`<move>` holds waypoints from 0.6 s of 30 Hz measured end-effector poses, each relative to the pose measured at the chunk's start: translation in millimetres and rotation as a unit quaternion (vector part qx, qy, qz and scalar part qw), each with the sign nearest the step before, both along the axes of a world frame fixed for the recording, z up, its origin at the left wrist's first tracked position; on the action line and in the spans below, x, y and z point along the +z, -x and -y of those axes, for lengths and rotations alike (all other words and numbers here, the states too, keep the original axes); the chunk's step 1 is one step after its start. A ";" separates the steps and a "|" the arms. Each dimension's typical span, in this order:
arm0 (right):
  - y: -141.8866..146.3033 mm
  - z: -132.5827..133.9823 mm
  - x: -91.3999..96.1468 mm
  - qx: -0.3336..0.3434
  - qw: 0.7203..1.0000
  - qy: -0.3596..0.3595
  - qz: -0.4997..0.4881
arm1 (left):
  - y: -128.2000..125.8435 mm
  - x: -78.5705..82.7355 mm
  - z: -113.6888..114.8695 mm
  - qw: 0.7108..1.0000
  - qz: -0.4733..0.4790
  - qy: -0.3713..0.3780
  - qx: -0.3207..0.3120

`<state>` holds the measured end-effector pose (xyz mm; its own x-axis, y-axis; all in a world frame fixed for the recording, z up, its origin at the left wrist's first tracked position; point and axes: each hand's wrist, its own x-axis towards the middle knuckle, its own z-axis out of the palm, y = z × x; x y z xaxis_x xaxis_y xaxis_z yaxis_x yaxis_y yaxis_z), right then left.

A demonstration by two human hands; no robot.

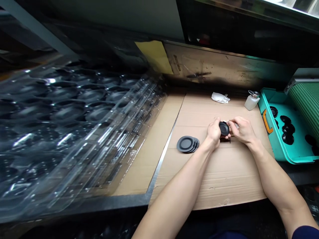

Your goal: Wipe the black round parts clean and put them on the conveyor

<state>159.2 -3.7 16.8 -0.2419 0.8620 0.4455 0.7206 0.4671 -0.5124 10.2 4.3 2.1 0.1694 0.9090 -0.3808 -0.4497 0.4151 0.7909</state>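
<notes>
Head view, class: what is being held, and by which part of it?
The left hand holds a black disc by its rim; the right hand's hold cannot be told.

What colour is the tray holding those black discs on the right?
The tray is teal, with an orange handle on its side; the head view shows it best.

A scuffed metal panel (211,64) stands behind the cardboard-covered workbench (224,189).
</notes>
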 end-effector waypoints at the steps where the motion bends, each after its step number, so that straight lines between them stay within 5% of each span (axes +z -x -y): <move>1: 0.1 -1.1 -0.4 -0.023 0.999 -0.006 -0.042 | 3.5 5.1 -1.7 0.999 0.036 0.032 0.000; 4: 3.3 -3.9 -1.5 -0.077 0.980 0.031 -0.181 | 15.4 19.7 -6.3 0.985 0.122 0.119 0.009; 9: 9.6 -5.8 0.3 -0.056 0.927 0.144 -0.341 | 26.1 31.7 -7.3 0.961 0.194 0.198 0.018; 13: 10.0 -6.1 0.7 -0.057 0.926 0.179 -0.328 | 24.3 32.3 -7.2 0.959 0.190 0.207 0.010; 18: 7.5 -6.8 -3.4 -0.065 0.964 0.155 -0.206 | 23.6 32.2 -8.3 0.960 0.188 0.208 0.004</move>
<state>151.7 3.1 13.4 0.0201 0.9804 0.1960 0.4681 0.1640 -0.8683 -13.5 12.5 34.3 0.3600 0.6933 -0.6243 -0.6753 0.6553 0.3384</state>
